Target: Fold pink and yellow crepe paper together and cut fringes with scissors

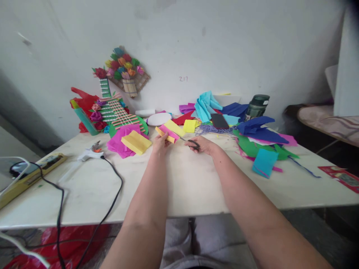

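My left hand [160,144] pinches a folded strip of pink and yellow crepe paper [169,133] above the table. In my right hand [206,145] are black-handled scissors [193,144], their blades pointing left at the paper's right end. Whether the blades are parted I cannot make out. Just behind the strip lies a pale yellow piece of paper [175,127]. Left of my left hand, a folded yellow paper [136,142] rests on magenta sheets [120,141]. A small bright yellow square [190,126] lies beyond the scissors.
A glue gun [91,153] with a black cord and a power strip [33,175] occupy the left side. Behind stands a paper-flower guitar craft [112,112]. Toward the right are a phone [219,121], a dark green bottle [257,106], and heaped blue and green paper [252,148].
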`<state>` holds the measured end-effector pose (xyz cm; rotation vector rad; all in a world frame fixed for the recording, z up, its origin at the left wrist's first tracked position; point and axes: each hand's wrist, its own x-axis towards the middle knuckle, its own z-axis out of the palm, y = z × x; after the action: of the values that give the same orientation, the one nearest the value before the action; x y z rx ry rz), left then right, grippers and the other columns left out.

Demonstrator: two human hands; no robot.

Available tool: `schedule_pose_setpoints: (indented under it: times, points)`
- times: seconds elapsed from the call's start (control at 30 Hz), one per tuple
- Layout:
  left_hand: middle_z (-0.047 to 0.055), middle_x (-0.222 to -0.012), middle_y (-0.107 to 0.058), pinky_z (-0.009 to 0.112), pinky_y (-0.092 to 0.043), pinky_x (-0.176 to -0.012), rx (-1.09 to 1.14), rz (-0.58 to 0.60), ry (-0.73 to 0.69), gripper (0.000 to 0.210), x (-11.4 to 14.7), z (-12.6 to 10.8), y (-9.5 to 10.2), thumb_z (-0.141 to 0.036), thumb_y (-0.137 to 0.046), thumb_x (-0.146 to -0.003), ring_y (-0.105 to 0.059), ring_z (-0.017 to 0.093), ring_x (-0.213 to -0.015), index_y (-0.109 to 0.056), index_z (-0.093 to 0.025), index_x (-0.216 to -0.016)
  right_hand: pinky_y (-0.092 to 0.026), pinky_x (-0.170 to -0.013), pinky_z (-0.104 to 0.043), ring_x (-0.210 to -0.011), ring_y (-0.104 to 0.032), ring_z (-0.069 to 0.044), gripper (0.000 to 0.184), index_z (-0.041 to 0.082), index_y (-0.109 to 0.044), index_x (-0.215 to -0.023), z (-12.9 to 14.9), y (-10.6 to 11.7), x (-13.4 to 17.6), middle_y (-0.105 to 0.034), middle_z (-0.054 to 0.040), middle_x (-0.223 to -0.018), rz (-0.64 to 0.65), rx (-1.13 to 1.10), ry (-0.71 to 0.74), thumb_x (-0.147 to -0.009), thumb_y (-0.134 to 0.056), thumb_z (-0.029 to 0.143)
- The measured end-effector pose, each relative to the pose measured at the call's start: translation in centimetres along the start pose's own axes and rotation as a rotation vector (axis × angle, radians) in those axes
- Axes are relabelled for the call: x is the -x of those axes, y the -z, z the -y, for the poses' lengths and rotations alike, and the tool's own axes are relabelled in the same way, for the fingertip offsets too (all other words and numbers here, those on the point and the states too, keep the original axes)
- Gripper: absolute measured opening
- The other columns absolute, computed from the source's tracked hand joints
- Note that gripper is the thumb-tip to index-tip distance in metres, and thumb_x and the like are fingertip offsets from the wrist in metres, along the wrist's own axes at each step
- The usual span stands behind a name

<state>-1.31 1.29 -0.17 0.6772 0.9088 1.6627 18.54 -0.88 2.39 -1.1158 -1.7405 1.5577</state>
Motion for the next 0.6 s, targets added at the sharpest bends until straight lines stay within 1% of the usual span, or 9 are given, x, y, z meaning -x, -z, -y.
schedule_pose_setpoints:
  times: [0.2, 0.43, 0.6]
  points:
    - [0.005, -0.075, -0.066, 0.024, -0.052, -0.058, 0.001, 0.035, 0.005, 0.009, -0.21, 0.21, 0.15, -0.015, -0.063, -0.074, -0.063, 0.013, -0.061, -0.06, -0.012, -0.083, -0.026, -0.029, -0.013, -0.034, -0.043, -0.003, 0.019, 0.013, -0.058, -0.078, 0.08, -0.01, 0.15, -0.052, 0.0045, -0.049, 0.01, -0.02, -0.001, -0.076, -0.059, 0.031]
    - [0.005, -0.075, -0.066, 0.025, -0.052, -0.06, -0.004, 0.042, 0.021, 0.011, -0.07, 0.15, 0.06, -0.016, -0.064, -0.073, -0.063, 0.013, -0.062, -0.06, -0.012, -0.083, -0.02, -0.027, -0.012, -0.033, -0.042, -0.003, 0.02, 0.013, -0.058, -0.081, 0.1, 0.02, 0.16, -0.053, 0.0042, -0.05, 0.019, 0.001, -0.001, -0.077, -0.057, 0.033]
    - [0.005, -0.075, -0.066, 0.025, -0.053, -0.059, -0.031, 0.043, 0.035, 0.011, -0.04, 0.07, -0.05, -0.016, -0.063, -0.074, -0.063, 0.013, -0.061, -0.06, -0.013, -0.083, -0.02, -0.027, -0.012, -0.032, -0.042, -0.003, 0.019, 0.013, -0.058, -0.081, 0.34, -0.13, 0.31, -0.053, 0.0043, -0.05, 0.011, 0.008, -0.015, -0.078, -0.056, 0.032]
